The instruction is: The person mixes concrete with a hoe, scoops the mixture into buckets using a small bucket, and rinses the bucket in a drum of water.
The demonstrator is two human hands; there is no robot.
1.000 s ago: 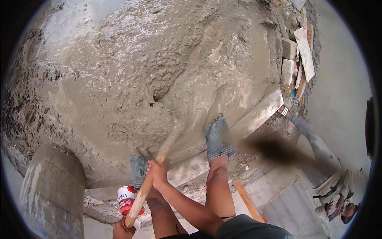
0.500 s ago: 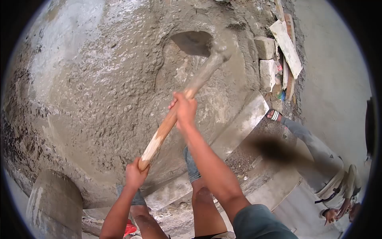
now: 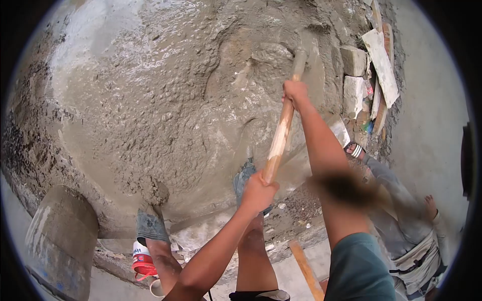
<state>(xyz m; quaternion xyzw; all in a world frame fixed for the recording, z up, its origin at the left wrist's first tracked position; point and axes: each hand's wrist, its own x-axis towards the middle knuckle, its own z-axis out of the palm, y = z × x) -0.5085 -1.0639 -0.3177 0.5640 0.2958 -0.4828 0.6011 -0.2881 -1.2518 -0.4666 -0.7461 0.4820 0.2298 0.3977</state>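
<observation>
Both of my hands grip the wooden handle of a hoe (image 3: 282, 134), which slants up and away over a bed of wet concrete (image 3: 165, 115). My left hand (image 3: 260, 191) is closed around the butt end of the handle. Farther up, near the mud-coated stretch, my right hand (image 3: 295, 94) is wrapped around it. The hoe's blade is hidden, with a lump of wet mix (image 3: 273, 54) where the handle meets the bed. My legs stand at the near edge in mud-covered boots (image 3: 152, 224), partly sunk in the mix.
A concrete-crusted drum (image 3: 63, 241) stands at lower left, and a red and white bucket (image 3: 143, 260) beside my leg. Blocks (image 3: 353, 95) and boards (image 3: 381, 67) line the right edge. A person in grey (image 3: 401, 205) is at right, a sandalled foot (image 3: 354, 150) near the bed.
The hoe's blade, visible above the bed before, has gone out of sight at the mix. Both hands have shifted right with the handle, which is now steeper in view; my right hand is farther up.
</observation>
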